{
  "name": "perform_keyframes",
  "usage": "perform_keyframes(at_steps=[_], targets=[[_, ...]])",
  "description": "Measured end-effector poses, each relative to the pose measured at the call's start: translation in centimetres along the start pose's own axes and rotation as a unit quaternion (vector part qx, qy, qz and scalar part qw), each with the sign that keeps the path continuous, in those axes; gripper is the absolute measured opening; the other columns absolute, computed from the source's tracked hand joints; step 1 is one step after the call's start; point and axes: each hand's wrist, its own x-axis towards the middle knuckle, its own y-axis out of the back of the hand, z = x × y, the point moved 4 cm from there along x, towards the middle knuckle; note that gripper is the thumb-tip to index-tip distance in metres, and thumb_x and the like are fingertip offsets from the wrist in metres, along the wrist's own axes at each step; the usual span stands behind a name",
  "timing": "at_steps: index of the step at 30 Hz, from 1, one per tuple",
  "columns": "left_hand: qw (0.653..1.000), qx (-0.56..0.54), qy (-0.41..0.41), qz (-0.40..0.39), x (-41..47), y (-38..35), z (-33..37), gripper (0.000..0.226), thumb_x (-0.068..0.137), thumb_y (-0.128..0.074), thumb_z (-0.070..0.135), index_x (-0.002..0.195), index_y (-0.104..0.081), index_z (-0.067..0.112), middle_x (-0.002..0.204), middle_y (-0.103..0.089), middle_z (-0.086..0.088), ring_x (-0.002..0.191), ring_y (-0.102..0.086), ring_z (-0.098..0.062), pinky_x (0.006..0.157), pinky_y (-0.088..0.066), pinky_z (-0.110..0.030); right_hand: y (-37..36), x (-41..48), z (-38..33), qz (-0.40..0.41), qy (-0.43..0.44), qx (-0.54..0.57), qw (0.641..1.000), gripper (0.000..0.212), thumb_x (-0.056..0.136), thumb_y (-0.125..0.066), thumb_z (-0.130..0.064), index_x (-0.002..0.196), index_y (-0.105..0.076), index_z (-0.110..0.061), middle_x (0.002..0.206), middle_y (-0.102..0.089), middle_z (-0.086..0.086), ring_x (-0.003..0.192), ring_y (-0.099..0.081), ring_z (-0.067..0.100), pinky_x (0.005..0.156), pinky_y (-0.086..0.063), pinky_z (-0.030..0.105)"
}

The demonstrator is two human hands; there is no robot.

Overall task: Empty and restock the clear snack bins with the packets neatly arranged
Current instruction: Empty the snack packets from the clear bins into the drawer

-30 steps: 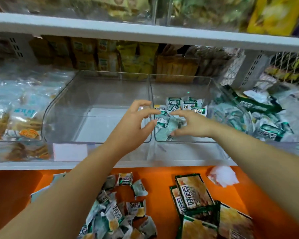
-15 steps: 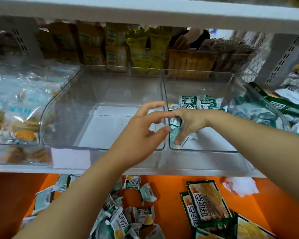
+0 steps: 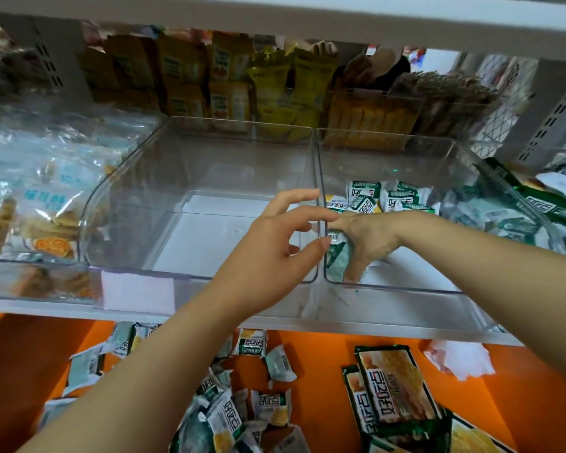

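A packet [image 3: 335, 253] stands on end, long axis vertical, in the front-left corner of the right bin [image 3: 406, 273]. The right hand [image 3: 370, 240] presses it with straight fingers. The left hand [image 3: 272, 253] hovers just outside that bin, spread open.

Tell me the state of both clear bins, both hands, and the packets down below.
Left clear bin: empty.
Right clear bin: partly filled, small packets at the back.
Left hand: open, holding nothing, at the wall between the bins.
Right hand: inside the right bin, fingers pressing a packet near its left wall.
Loose packets: heaped on the orange surface below.
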Motion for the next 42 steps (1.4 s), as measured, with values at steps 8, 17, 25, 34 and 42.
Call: perform_keyframes(at_steps=[8,17,25,34,42], targets=[[1.0,-0.004,-0.012,0.002,0.1,0.1,-0.3,0.028,0.091,-0.06,0.026,0.109,-0.059,0.046,0.135,-0.038,0.027,0.11,-0.05,0.007,0.086,-0.052,-0.019,0.2,-5.2,1.6,0.127,0.03,0.098,0.987,0.082,0.065,-0.087,-0.033,0.131,-0.039,-0.037,0.136,-0.036,-0.012,0.123,-0.038,0.01,0.1,-0.031,0.021],[0.997,0.07,-0.021,0.002,-0.3,0.1,0.3,0.031,0.093,-0.058,0.024,0.117,-0.054,0.043,0.134,-0.035,0.025,0.106,-0.052,0.005,0.086,-0.044,-0.005,1.9,-17.8,-2.8,0.288,0.084,0.175,0.938,0.078,0.059,-0.079,-0.046,0.124,-0.035,-0.051,0.126,-0.033,-0.039,0.104,-0.037,-0.028,0.09,-0.027,-0.003],[0.967,0.25,0.005,-0.045,-7.2,6.0,0.0,0.03,0.092,-0.06,0.019,0.122,-0.061,0.025,0.118,-0.056,0.01,0.104,-0.053,-0.004,0.088,-0.031,-0.002,-4.8,-20.6,-10.2,0.212,0.152,0.176,0.949,0.076,0.062,-0.073,-0.058,0.123,-0.029,-0.063,0.126,-0.02,-0.054,0.117,-0.019,-0.033,0.089,-0.019,-0.009],[0.942,0.325,0.065,-0.051,-12.5,11.0,-1.7,0.039,0.091,-0.06,0.026,0.13,-0.056,0.028,0.144,-0.043,0.009,0.131,-0.04,-0.014,0.11,-0.031,-0.033,-16.5,-8.7,-17.9,0.081,0.118,0.177,0.974,0.09,0.07,-0.078,-0.052,0.143,-0.026,-0.04,0.153,-0.022,-0.014,0.138,-0.023,0.005,0.11,-0.022,0.021],[0.931,0.361,0.045,-0.04,-12.4,10.8,-2.4,0.036,0.092,-0.055,0.03,0.129,-0.056,0.029,0.145,-0.04,0.009,0.13,-0.037,-0.018,0.107,-0.03,-0.038,-20.0,-1.1,-22.4,0.028,0.103,0.235,0.966,0.099,0.07,-0.08,-0.046,0.148,-0.019,-0.04,0.158,-0.013,-0.009,0.144,-0.017,0.02,0.117,-0.021,0.046]])
